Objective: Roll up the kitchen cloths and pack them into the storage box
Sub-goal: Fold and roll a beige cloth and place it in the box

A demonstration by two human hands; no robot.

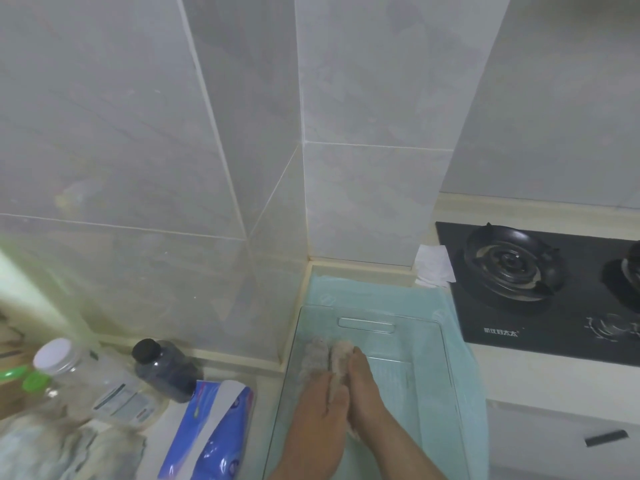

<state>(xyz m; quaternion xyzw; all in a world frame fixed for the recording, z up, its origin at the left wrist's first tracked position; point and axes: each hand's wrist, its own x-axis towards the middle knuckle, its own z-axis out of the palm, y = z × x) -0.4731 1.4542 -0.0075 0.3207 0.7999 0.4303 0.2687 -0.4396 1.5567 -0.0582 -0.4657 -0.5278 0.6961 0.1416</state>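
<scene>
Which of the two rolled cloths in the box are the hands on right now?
The beige roll, on the right: the left hand and right hand both touch it. The grey roll lies left of it.

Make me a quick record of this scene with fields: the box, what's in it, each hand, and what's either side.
box: clear storage box on a light green mat
inside: grey rolled cloth by the left wall, beige rolled cloth beside it
left hand: rests on the beige rolled cloth
right hand: lies along the beige rolled cloth, fingers straight
left of box: dark-capped jar, blue tissue pack, crumpled cloths
right of box: gas hob
</scene>
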